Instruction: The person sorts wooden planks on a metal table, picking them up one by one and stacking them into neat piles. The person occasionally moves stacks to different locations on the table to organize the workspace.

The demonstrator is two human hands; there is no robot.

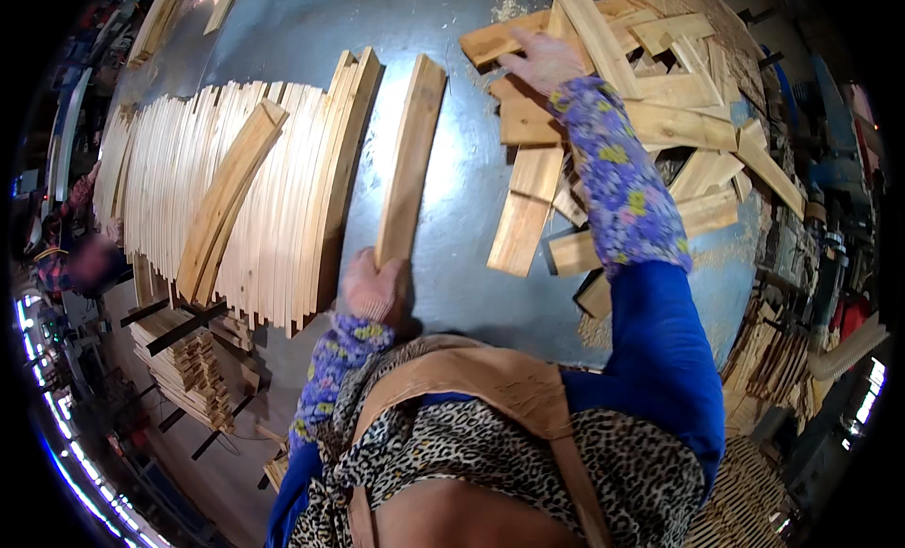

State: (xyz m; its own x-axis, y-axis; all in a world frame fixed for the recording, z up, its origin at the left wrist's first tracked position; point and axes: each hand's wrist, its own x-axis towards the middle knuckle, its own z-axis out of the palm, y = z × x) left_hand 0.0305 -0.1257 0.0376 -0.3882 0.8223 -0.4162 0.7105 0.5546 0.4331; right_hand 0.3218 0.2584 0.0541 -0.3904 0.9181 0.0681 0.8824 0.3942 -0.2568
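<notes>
My left hand (370, 289) is closed around the near end of a wooden board (415, 138), which points away from me across the grey-blue metal tabletop (462, 228). At the far right, my right hand (545, 64) reaches over a loose pile of short wooden boards (674, 124). Its fingers are stretched out towards a board (500, 41) at the pile's far left corner; whether they touch it I cannot tell. To the left of the held board stands a tight row of pale wooden strips (273, 180), with two bowed boards (226, 209) lying across it.
Sawdust (485, 0) is scattered on the tabletop. More boards (156, 25) lie at the far left. Below the left edge, stacked wood (184, 364) rests near dark metal bars (184, 329). Another person (90, 256) is at the left. Cut wood (754, 359) stands at the right.
</notes>
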